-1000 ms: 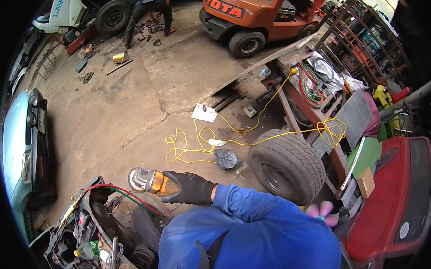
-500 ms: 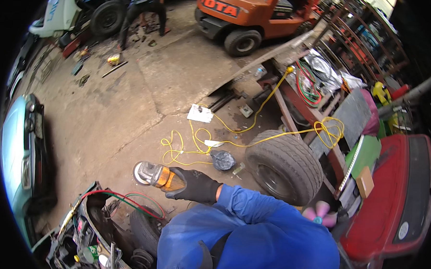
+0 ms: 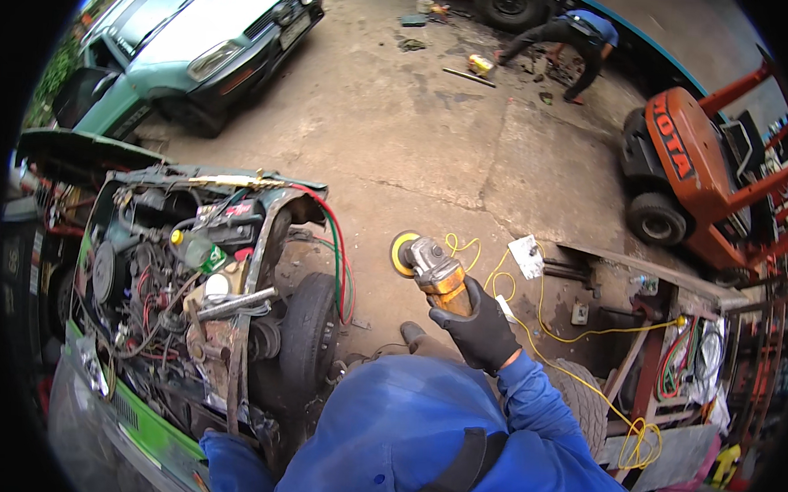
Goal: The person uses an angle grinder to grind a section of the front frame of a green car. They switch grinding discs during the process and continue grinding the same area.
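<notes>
My right hand (image 3: 477, 330), in a black glove, grips an angle grinder (image 3: 447, 288) by its orange body. The grinder's metal head points up and to the left, with a round yellow-rimmed disc (image 3: 402, 253) at its end. My left sleeve (image 3: 233, 470) reaches down at the lower left beside the green car's open engine bay (image 3: 159, 280); the hand beyond it cannot be made out. Left of the grinder stands the car's exposed front wheel (image 3: 310, 326), with a red hose (image 3: 344, 270) and a green one hanging near it.
A yellow cord (image 3: 575, 338) winds over the concrete to the right, past a loose tyre (image 3: 581, 399) and a metal frame. Farther off are a pale green car (image 3: 200, 48), an orange forklift (image 3: 692, 171) and another person (image 3: 574, 38) bending down. A plastic bottle (image 3: 202, 253) lies in the engine bay.
My view has swung to the left, bringing the open engine bay and my left sleeve into sight. The grinder stays in my right hand, its head now tilted more upward.
</notes>
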`<state>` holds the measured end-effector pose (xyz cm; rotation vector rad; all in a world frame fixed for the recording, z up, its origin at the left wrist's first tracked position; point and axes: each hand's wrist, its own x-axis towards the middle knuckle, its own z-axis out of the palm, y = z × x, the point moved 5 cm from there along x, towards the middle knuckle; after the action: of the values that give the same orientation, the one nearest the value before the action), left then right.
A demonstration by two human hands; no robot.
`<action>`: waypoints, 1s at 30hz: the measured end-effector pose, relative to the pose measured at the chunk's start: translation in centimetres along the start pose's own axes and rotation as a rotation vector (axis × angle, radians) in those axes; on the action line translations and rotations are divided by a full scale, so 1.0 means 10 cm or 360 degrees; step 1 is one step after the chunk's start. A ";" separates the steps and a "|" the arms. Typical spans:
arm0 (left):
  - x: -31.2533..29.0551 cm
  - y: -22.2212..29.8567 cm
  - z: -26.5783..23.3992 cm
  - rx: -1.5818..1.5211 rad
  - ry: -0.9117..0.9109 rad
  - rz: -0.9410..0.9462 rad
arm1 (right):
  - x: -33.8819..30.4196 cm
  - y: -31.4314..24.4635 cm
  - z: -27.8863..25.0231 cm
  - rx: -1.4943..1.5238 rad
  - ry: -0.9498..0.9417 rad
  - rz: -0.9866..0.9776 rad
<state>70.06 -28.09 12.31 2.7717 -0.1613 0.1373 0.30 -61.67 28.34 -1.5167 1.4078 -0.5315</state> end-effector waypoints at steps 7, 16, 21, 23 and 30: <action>-0.12 -0.80 -0.17 0.0023 0.0004 -0.0219 | 0.26 -0.51 0.25 0.0027 -0.0142 -0.0334; -0.46 -0.88 -0.41 -0.0166 0.0147 -0.0095 | 0.56 -0.92 0.61 0.0145 -0.0449 -0.0477; -1.66 0.64 -1.02 -0.0896 -0.0011 0.0563 | 0.69 -1.13 0.86 0.0208 -0.0402 -0.0698; -2.30 1.51 -1.30 -0.0942 -0.0226 0.0877 | 0.72 -1.27 1.02 0.0179 -0.0396 -0.0859; -3.25 3.25 -1.75 -0.2067 -0.1478 0.0413 | 0.50 -1.62 1.63 0.0319 -0.0480 -0.1257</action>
<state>32.42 -48.93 36.15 1.3237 -0.5789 -0.8721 23.20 -62.79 33.52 -1.8645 0.4705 -0.8401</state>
